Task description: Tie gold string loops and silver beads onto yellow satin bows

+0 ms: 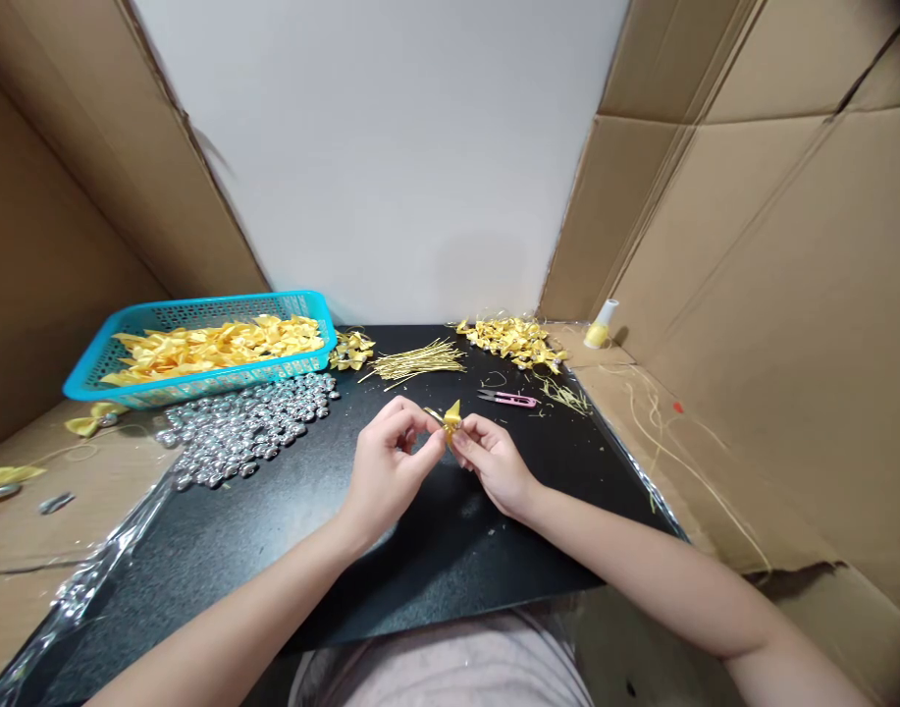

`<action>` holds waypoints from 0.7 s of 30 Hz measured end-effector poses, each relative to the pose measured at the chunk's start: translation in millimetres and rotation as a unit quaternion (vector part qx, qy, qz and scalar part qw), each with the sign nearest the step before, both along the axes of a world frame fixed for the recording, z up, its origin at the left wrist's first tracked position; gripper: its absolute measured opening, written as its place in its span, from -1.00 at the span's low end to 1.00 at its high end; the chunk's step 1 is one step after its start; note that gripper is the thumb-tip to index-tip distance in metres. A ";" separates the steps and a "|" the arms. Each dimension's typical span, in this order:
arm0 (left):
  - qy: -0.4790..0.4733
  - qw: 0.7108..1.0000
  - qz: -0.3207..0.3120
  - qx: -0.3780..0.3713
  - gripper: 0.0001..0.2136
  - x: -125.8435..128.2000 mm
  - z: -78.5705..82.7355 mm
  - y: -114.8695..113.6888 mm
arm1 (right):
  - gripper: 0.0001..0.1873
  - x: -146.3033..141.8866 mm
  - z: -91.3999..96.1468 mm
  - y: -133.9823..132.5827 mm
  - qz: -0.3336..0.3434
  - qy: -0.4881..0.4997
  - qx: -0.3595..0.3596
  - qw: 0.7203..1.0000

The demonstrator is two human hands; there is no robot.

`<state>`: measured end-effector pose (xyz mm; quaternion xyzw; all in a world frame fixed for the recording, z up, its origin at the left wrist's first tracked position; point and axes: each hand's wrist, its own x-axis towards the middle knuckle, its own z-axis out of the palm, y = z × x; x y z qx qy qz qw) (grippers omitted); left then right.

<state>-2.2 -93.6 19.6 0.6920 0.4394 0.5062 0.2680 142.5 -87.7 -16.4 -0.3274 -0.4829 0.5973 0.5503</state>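
Note:
Over the middle of the black table, a small yellow ribbon bow (453, 416) is pinched between both hands. My right hand (495, 462) closes on its right side with thumb and fingers. My left hand (399, 447) is closed too, its thumb and fingertips meeting at the bow's left side. A short thin gold strand shows by the left fingertips; its far part is hidden. Beyond the hands lies a bundle of gold twist ties (416, 361). Pink-handled thread snips (508, 399) rest to the right of it.
A blue basket (199, 381) of yellow bows stands at the back left, with many silver beads (254, 427) before it. Finished-looking bows (512, 339) are heaped at the back right, near a thread spool (601, 326). Cardboard walls (780, 295) enclose both sides.

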 end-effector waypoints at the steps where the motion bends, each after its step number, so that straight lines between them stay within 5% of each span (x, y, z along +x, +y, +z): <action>1: -0.001 1.000 -0.001 -0.005 -0.85 -0.4 -0.2 0.3 | -0.59 -0.1 0.3 -0.1 -0.002 -0.005 0.001 1.000; 21: -0.072 0.993 -0.021 -0.090 -0.79 -1.4 3.5 7.2 | -0.66 1.5 -5.0 0.1 0.004 -0.021 0.021 1.000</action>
